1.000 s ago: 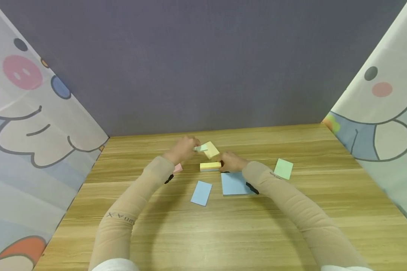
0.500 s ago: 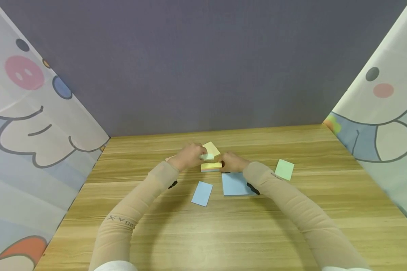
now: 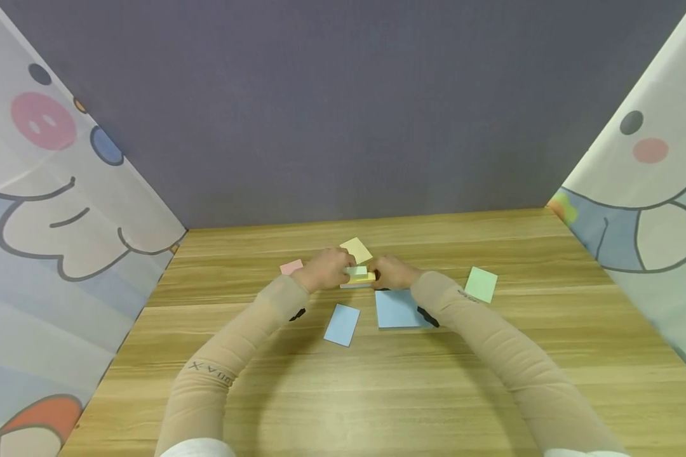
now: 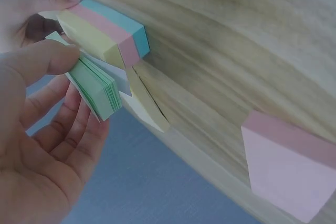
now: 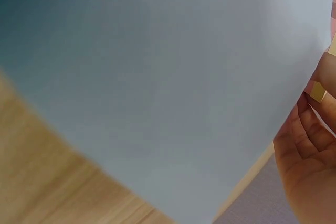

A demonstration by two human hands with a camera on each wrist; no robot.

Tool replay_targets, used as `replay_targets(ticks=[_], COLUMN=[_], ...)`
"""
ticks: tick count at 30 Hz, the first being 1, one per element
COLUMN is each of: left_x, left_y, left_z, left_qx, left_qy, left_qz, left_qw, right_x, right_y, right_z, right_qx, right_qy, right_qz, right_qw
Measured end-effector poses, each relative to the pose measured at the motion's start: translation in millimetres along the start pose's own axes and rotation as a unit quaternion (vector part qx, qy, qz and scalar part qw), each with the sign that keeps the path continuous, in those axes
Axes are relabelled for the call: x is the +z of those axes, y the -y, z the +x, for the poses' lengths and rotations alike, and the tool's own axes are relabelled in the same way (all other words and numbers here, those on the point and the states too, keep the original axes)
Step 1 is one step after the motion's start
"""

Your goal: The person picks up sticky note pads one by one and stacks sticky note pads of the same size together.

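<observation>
- Paper pad of pale green sheets (image 4: 100,85) is near the middle of the far half of the wood-grain tabletop (image 3: 349,393), pinched between the thumb and fingers of the left hand (image 3: 327,268); it sits just beside the yellow side of a stack, and whether the two touch cannot be told.
- That layered paper stack of yellow, pink and light blue (image 4: 105,30) is gripped at its right end by the right hand (image 3: 396,273), thumb against it.
- Behind the stack, toward the far edge, lies a pale yellow square paper pad (image 3: 357,250).
- A pink paper pad (image 3: 291,266) lies beyond the left wrist.
- Nearer the front edge are a small light blue rectangular pad (image 3: 342,325) and, under the right wrist, a large light blue pad (image 3: 400,310).
- Toward the right edge lies a light green square pad (image 3: 481,284).
- Beige sleeves (image 3: 257,333) cover both forearms.
</observation>
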State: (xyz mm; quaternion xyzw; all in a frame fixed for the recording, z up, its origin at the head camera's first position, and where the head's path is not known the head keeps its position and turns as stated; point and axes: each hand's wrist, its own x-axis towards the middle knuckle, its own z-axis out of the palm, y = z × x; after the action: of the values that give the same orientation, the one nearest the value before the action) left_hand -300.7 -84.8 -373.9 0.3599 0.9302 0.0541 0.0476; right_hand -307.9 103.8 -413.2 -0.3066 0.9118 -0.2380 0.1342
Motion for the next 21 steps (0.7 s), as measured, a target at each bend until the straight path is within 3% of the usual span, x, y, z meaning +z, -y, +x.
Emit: replay_targets(ticks=[8,21], left_x=[4.1,9.6], left_y=[-5.2,-5.5], left_z=[2.0,6.5], left_qx=[0.008,-0.008], left_qy=[-0.001,0.016], left_qz=[-0.012,-0.025], left_qw=[0.9999,0.9995], right_x=[-0.6,-0.1], right_y=[-0.3,-0.4], right_z=[-0.7,-1.1], right_qx=[0.017,0.024], right_qy=[0.007,0.007], right_qz=[-0.01,-0.016], right_qw=[1.0,1.0])
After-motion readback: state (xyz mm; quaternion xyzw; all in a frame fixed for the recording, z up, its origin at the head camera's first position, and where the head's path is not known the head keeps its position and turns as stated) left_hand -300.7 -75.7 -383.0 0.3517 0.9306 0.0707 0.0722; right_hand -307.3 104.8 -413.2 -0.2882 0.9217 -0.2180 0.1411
